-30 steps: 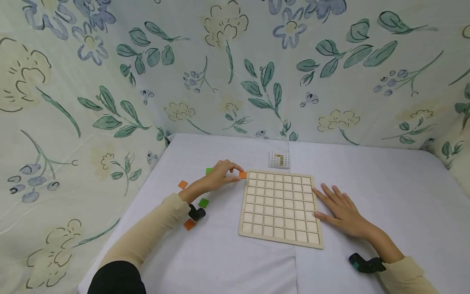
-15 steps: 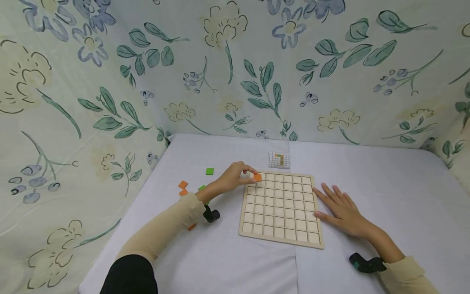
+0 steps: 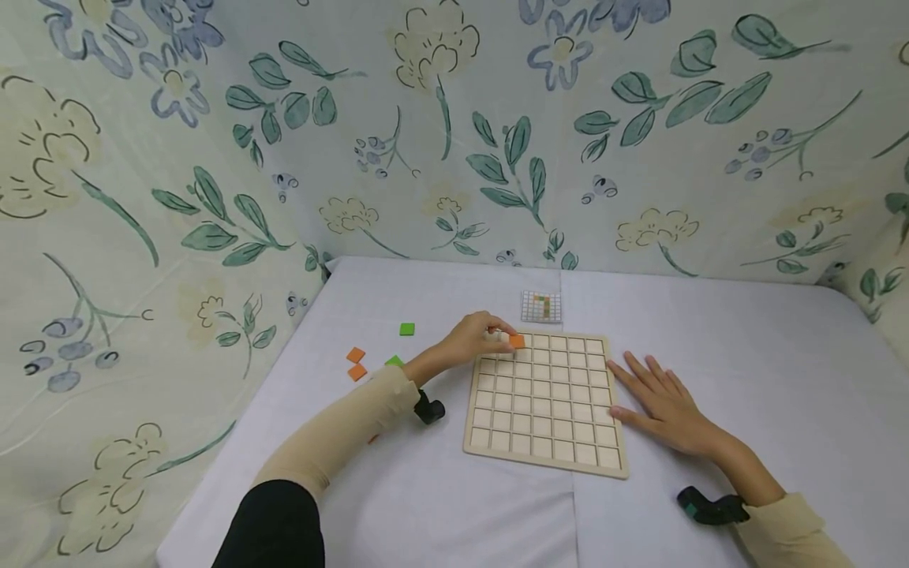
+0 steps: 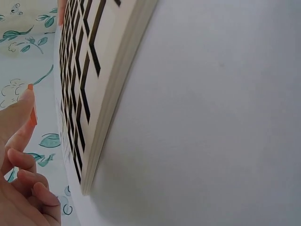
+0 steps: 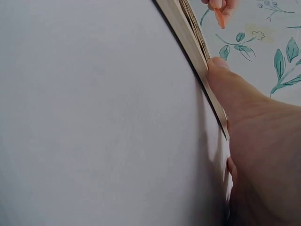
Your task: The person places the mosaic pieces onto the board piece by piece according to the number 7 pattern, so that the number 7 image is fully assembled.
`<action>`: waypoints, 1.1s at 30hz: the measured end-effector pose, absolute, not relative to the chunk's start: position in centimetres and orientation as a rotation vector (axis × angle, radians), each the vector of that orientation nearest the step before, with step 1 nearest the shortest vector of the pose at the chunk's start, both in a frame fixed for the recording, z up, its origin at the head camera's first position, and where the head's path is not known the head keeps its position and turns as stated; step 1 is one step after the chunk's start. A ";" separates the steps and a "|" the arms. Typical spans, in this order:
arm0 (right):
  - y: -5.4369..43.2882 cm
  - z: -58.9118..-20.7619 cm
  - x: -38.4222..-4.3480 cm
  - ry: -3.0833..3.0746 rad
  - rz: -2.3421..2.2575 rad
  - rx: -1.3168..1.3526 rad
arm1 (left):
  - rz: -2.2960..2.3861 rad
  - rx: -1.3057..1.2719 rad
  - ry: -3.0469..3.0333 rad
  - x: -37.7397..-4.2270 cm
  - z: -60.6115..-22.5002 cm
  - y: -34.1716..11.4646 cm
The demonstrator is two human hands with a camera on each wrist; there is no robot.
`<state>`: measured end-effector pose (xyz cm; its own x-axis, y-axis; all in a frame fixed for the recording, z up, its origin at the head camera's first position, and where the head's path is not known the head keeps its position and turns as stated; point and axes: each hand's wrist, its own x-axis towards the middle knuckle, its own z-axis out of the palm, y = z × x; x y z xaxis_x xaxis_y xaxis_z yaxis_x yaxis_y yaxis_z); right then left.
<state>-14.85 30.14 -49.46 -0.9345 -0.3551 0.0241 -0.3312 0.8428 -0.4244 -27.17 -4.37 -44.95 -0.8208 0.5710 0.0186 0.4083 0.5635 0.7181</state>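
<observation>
A square orange tile [image 3: 517,341] is pinched between the thumb and fingertips of my left hand [image 3: 470,338]. It is over the top row of the wooden grid board [image 3: 542,408], near the far left corner. In the left wrist view the tile [image 4: 33,116] appears edge-on, held above the board's surface. My right hand [image 3: 662,409] lies with spread fingers at the board's right edge. In the right wrist view its thumb [image 5: 223,73] touches the board's side.
A small card with a coloured grid pattern [image 3: 541,307] lies beyond the board. Left of the board are loose green tiles [image 3: 407,329] and orange tiles [image 3: 356,355], some partly hidden by the left arm. A floral cloth [image 3: 454,142] hangs behind the white table.
My left hand has carried the orange tile rightward from outside the board's left edge to over its top row. The right hand has stayed at the board's right edge.
</observation>
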 end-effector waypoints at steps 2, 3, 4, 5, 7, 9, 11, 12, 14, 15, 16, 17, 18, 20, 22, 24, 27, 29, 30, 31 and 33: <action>30.2 -49.5 -14.9 2.962 -0.668 -0.552 | 1.118 0.800 2.560 -27.2 -45.0 -4.1; 30.2 -49.5 -14.9 2.962 -0.667 -0.552 | 1.118 0.789 2.554 -27.2 -45.0 -3.9; 30.2 -49.6 -14.9 2.962 -0.667 -0.552 | 1.118 0.780 2.546 -27.2 -45.0 -3.8; 30.2 -49.6 -14.9 2.961 -0.668 -0.552 | 1.117 0.773 2.541 -27.2 -45.1 -3.7; 30.3 -49.7 -14.9 2.960 -0.670 -0.550 | 1.107 0.770 2.537 -27.2 -45.1 -3.4; 30.3 -49.7 -14.9 2.961 -0.672 -0.552 | 1.093 0.775 2.534 -27.2 -45.2 -3.3; 30.3 -49.7 -14.9 2.962 -0.675 -0.553 | 1.076 0.792 2.535 -27.3 -45.3 -3.1; 30.3 -49.6 -14.9 2.961 -0.677 -0.554 | 1.070 0.800 2.534 -27.3 -45.4 -3.1; 30.3 -49.6 -14.9 2.961 -0.678 -0.555 | 1.068 0.813 2.525 -27.4 -45.5 -3.0; 30.3 -49.6 -14.9 2.960 -0.679 -0.555 | 1.067 0.817 2.520 -27.4 -45.6 -3.0; 30.3 -49.5 -14.9 2.959 -0.679 -0.555 | 1.066 0.821 2.516 -27.4 -45.6 -3.0; 30.3 -49.5 -14.9 2.958 -0.679 -0.554 | 1.069 0.820 2.509 -27.5 -45.7 -3.0; 30.3 -49.5 -14.9 2.957 -0.680 -0.554 | 1.070 0.821 2.504 -27.5 -45.7 -3.0; 30.3 -49.4 -14.8 2.957 -0.681 -0.552 | 1.071 0.821 2.495 -27.6 -45.9 -3.0; 30.3 -49.4 -14.8 2.958 -0.681 -0.550 | 1.073 0.818 2.492 -27.6 -46.0 -3.1; 30.2 -49.4 -14.8 2.959 -0.682 -0.549 | 1.068 0.814 2.495 -27.6 -46.0 -3.1; 30.2 -49.4 -14.9 2.963 -0.677 -0.549 | 1.051 0.801 2.503 -27.6 -46.1 -3.0; 30.2 -49.5 -14.9 2.964 -0.673 -0.547 | 1.038 0.793 2.509 -27.6 -46.1 -3.0; 30.2 -49.5 -14.9 2.964 -0.673 -0.547 | 1.033 0.790 2.510 -27.5 -46.2 -3.0; 30.2 -49.5 -14.9 2.963 -0.671 -0.549 | 1.029 0.788 2.512 -27.5 -46.2 -3.0; 30.2 -49.4 -14.8 2.959 -0.677 -0.550 | 1.019 0.782 2.522 -27.5 -46.3 -2.9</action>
